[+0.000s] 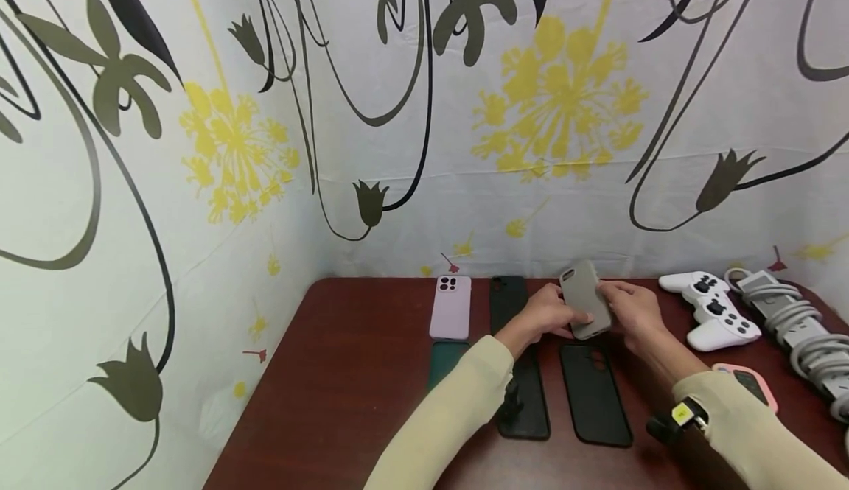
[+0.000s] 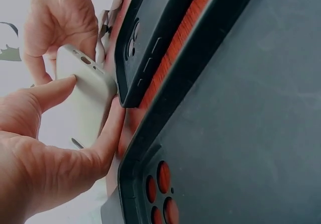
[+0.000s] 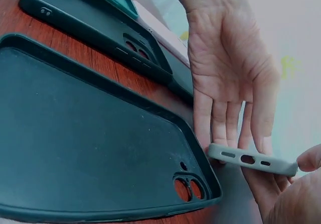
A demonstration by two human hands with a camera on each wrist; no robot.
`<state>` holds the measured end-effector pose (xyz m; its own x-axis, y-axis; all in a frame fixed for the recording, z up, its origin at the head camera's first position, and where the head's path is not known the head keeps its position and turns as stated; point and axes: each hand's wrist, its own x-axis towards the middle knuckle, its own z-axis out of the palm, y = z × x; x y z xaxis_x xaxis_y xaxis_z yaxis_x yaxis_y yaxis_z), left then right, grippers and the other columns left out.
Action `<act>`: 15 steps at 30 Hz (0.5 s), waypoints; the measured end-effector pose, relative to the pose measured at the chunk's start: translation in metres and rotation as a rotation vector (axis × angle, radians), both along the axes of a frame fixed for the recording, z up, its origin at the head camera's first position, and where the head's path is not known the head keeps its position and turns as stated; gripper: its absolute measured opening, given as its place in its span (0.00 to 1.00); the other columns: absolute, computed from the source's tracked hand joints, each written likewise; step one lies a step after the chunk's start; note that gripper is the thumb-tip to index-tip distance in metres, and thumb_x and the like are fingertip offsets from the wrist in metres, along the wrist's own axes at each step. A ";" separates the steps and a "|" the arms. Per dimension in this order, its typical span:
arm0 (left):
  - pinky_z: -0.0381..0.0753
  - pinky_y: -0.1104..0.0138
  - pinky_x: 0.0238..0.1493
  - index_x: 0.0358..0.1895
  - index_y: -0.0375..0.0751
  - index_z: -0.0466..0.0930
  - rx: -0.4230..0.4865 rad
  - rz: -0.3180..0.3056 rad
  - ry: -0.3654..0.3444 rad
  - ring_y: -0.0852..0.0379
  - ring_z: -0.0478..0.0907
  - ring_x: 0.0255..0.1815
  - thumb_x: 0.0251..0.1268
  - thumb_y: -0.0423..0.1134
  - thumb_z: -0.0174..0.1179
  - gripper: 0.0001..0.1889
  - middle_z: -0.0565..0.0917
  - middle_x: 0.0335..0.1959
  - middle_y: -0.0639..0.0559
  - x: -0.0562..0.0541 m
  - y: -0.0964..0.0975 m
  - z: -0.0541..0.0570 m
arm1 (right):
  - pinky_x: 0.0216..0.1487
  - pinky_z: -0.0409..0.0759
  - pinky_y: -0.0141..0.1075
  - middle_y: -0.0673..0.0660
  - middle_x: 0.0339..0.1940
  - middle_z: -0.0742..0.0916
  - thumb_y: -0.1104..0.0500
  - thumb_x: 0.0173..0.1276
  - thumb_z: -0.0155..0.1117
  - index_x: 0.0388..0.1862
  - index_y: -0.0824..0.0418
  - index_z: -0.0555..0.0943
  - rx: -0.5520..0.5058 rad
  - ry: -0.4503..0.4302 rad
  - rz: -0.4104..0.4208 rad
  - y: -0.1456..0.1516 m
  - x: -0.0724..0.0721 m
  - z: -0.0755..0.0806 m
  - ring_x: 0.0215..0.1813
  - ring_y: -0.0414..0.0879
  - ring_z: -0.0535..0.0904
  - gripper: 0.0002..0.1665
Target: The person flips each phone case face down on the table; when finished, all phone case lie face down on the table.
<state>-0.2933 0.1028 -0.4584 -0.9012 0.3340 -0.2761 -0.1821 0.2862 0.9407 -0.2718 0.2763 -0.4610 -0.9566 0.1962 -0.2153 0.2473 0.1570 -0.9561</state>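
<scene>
A light grey phone case [image 1: 587,292] is held up near the far edge of the table, tilted, with its camera cutout at the top left. My left hand [image 1: 547,310] grips its lower left side, thumb across the back and fingers underneath. On the opposite side, my right hand [image 1: 635,316] pinches the case's right edge. The right wrist view shows the port openings along the case's bottom edge [image 3: 248,159]. Just below the hands lies a black phone case [image 1: 596,396], open side up. Another black phone case [image 1: 527,398] lies left of it, partly under my left wrist.
A lavender phone case [image 1: 451,307] and a green one [image 1: 447,357] lie to the left. Behind my left forearm is a dark case [image 1: 508,297]. A white game controller [image 1: 713,312], a corded power strip [image 1: 789,317] and a pink-rimmed item [image 1: 756,385] occupy the right side.
</scene>
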 end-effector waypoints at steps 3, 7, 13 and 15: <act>0.93 0.49 0.46 0.58 0.36 0.74 0.004 0.009 0.009 0.48 0.89 0.39 0.65 0.33 0.75 0.23 0.85 0.41 0.44 -0.001 0.001 -0.001 | 0.37 0.91 0.34 0.38 0.33 0.84 0.48 0.83 0.54 0.78 0.74 0.68 -0.046 -0.001 0.020 0.003 -0.001 -0.002 0.36 0.31 0.84 0.38; 0.93 0.48 0.46 0.59 0.36 0.74 0.042 0.017 -0.011 0.47 0.88 0.40 0.65 0.29 0.73 0.23 0.85 0.43 0.43 -0.003 -0.001 -0.003 | 0.38 0.90 0.33 0.37 0.31 0.84 0.49 0.83 0.53 0.80 0.76 0.63 -0.091 -0.004 0.041 0.005 -0.003 -0.005 0.36 0.30 0.85 0.40; 0.93 0.48 0.45 0.59 0.37 0.77 0.038 0.049 -0.011 0.47 0.88 0.38 0.64 0.24 0.72 0.23 0.86 0.43 0.43 -0.004 0.000 -0.004 | 0.40 0.89 0.30 0.41 0.40 0.85 0.49 0.84 0.52 0.81 0.76 0.61 -0.085 -0.030 0.044 0.007 -0.006 -0.011 0.38 0.27 0.81 0.40; 0.93 0.49 0.44 0.57 0.37 0.78 0.009 0.068 0.004 0.48 0.87 0.34 0.63 0.24 0.72 0.21 0.85 0.40 0.45 -0.004 0.002 -0.003 | 0.42 0.88 0.29 0.49 0.48 0.85 0.49 0.84 0.51 0.81 0.75 0.62 -0.032 -0.040 0.060 0.010 -0.006 -0.013 0.39 0.25 0.79 0.39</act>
